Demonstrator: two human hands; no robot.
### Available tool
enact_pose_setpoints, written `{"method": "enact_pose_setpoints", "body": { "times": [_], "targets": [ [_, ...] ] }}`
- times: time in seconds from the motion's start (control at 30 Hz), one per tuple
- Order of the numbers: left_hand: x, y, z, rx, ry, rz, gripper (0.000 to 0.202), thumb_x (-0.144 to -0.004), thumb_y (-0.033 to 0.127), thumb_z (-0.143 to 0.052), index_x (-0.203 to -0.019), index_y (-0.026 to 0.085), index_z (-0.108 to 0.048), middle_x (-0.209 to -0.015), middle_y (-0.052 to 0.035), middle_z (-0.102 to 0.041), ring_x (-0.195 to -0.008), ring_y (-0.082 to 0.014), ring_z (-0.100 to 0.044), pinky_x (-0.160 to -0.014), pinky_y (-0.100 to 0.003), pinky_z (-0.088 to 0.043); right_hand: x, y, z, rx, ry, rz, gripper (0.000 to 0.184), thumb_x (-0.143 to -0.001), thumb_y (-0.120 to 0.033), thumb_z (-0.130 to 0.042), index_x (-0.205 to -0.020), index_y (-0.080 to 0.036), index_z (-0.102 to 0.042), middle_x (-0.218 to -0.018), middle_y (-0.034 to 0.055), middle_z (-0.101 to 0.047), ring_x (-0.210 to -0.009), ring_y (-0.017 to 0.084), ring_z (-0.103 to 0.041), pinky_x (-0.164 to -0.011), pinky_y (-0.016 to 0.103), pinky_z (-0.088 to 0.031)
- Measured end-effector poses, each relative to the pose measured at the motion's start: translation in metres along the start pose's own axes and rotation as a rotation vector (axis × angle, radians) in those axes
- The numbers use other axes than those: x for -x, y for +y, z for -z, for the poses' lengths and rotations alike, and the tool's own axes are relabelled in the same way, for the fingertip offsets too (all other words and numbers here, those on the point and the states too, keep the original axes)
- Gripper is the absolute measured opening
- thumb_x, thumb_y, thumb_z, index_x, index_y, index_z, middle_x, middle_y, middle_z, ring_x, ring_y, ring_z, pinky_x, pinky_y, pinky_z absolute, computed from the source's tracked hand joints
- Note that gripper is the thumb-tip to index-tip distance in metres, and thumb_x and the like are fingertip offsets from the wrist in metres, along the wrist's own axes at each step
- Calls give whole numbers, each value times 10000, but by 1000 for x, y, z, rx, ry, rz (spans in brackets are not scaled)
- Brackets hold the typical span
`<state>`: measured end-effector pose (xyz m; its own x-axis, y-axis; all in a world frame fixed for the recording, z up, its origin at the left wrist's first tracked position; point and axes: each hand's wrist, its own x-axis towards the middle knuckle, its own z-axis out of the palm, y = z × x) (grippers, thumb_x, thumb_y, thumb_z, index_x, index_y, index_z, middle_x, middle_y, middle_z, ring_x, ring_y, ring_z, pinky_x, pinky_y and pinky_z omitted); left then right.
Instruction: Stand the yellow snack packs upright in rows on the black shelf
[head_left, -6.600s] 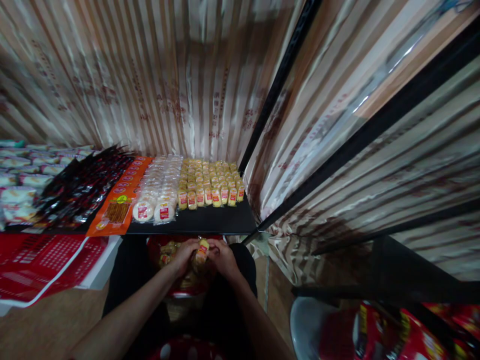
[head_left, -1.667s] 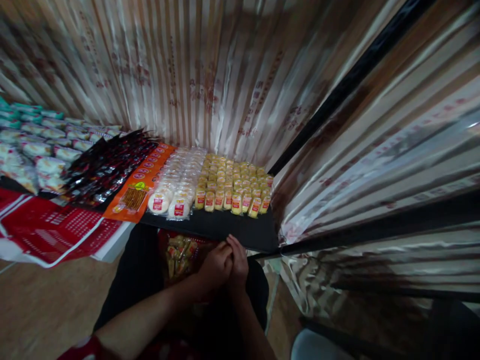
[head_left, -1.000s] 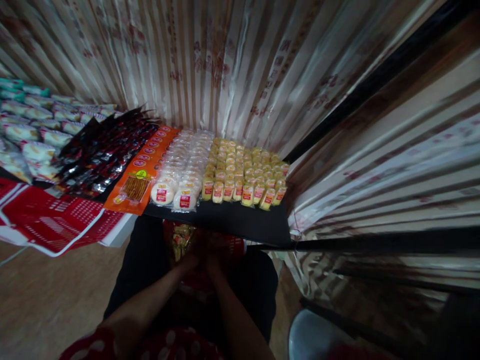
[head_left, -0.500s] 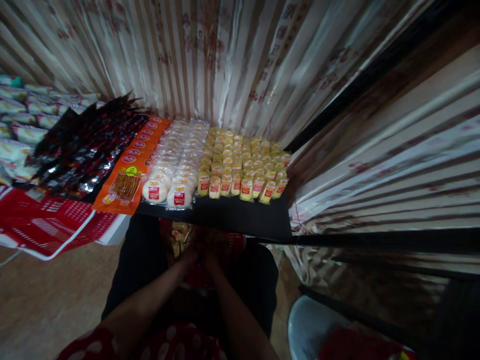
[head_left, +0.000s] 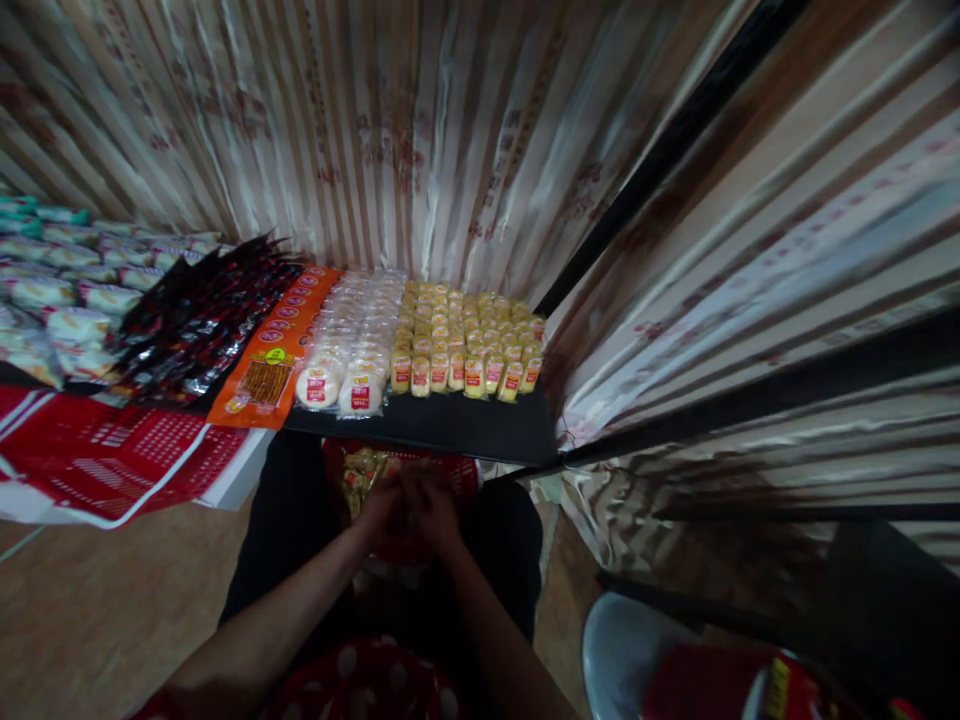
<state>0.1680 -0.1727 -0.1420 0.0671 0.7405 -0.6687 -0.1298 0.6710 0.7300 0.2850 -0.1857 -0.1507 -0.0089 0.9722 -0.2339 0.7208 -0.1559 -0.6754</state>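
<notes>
My left hand [head_left: 384, 502] and my right hand [head_left: 433, 508] are close together, low between my knees and over a red basket [head_left: 466, 478]. Small gold-yellow wrapped packets [head_left: 361, 468] lie in the basket, just beyond my left hand. Both hands look closed, with curled fingers in deep shadow. What they hold, if anything, I cannot make out. On the black shelf [head_left: 465, 425] in front of me stand rows of small yellow wrapped cakes [head_left: 474, 375]. To their left lie two columns of round white packaged cakes [head_left: 360, 392].
Left along the shelf are an orange snack packet [head_left: 259, 385], dark shiny packets [head_left: 202, 320] and white packets [head_left: 56, 290]. A red basket with a white handle [head_left: 112, 450] stands below at left. A black pole [head_left: 637, 200] and curtains [head_left: 420, 130] border the shelf. A pale tub [head_left: 630, 640] sits lower right.
The view has shifted, so the shelf's right end sits further left. My hands and the basket between my knees show more fully. The hands remain close together.
</notes>
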Motion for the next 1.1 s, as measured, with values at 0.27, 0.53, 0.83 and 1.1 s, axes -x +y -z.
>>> {"method": "enact_pose_setpoints", "body": {
  "times": [0.27, 0.53, 0.83, 1.1],
  "targets": [
    [28, 16, -4, 235, -15, -36, 238, -727, 296, -590, -924, 177, -529, -672, 29, -629, -573, -102, -604, -563, -205, -451, 27, -20, 32, 61, 135, 185, 413, -765, -130, -487, -1160, -209, -577, -1007, 83, -591, -931, 185, -560, -852, 304, -455],
    [44, 35, -6, 223, 8, -59, 293, -777, 289, -605, -1030, 156, -539, -744, -4, -658, -511, -78, -590, -490, -172, -423, 42, -36, 60, 56, 178, 370, 535, -764, -119, -438, -1297, -157, -435, -1096, 99, -548, -1003, 198, -524, -888, 332, -443],
    [52, 48, -12, 272, -47, -91, 344, -778, 142, -563, -1116, 155, -495, -835, -41, -660, -497, -64, -598, -489, -165, -459, 39, -33, 87, 48, 216, 419, 581, -722, -57, -436, -1290, -179, -450, -1178, 85, -559, -1110, 199, -479, -964, 384, -411],
    [63, 62, -27, 227, -164, -127, 411, -800, 102, -468, -1205, 175, -472, -930, -44, -649, -502, -52, -598, -495, -154, -461, 40, -24, 104, -19, 242, 441, 478, -777, -92, -425, -1232, -208, -512, -1208, 62, -564, -1146, 175, -482, -1004, 379, -385]
  ]
}}
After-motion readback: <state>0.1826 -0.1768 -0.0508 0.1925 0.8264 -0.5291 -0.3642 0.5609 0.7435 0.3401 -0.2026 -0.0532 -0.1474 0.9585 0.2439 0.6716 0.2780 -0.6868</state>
